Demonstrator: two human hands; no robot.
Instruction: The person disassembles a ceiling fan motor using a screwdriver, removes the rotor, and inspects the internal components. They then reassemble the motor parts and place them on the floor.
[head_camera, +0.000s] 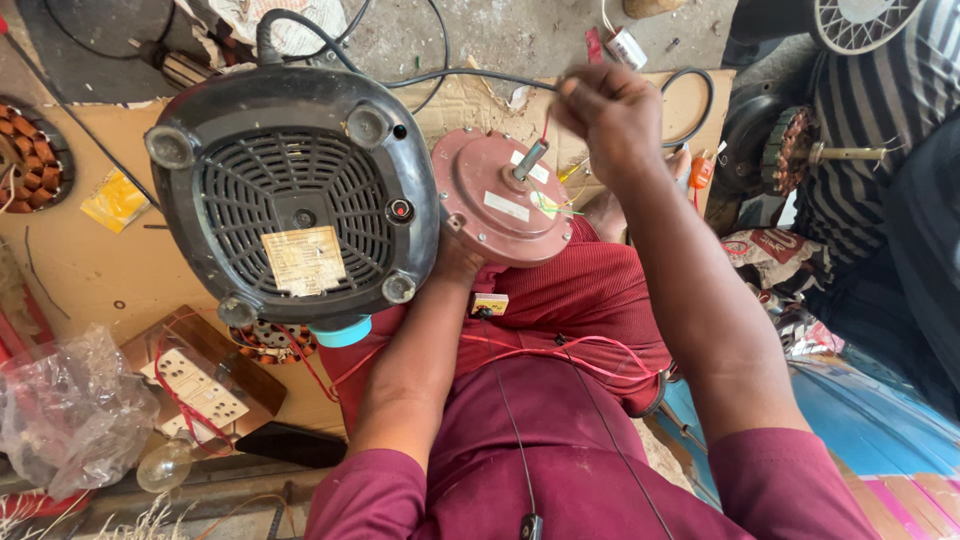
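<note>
Gripping 1 red motor (497, 200) w/ left hand (455, 262), right hand (610, 115) pinching 1 red wire (546, 125), 1 black blender base (295, 195) beside.

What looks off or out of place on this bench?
The black appliance base is turned over, its vented underside and feet facing up. The reddish motor housing beside it has loose coloured wires hanging from its shaft; the right hand pinches one, while the left hand props the housing from below.

A worn cream paper label (304, 260) sits on the black grille; two white stickers (507, 206) mark the red motor; a yellow packet (115, 200) lies far left.
</note>
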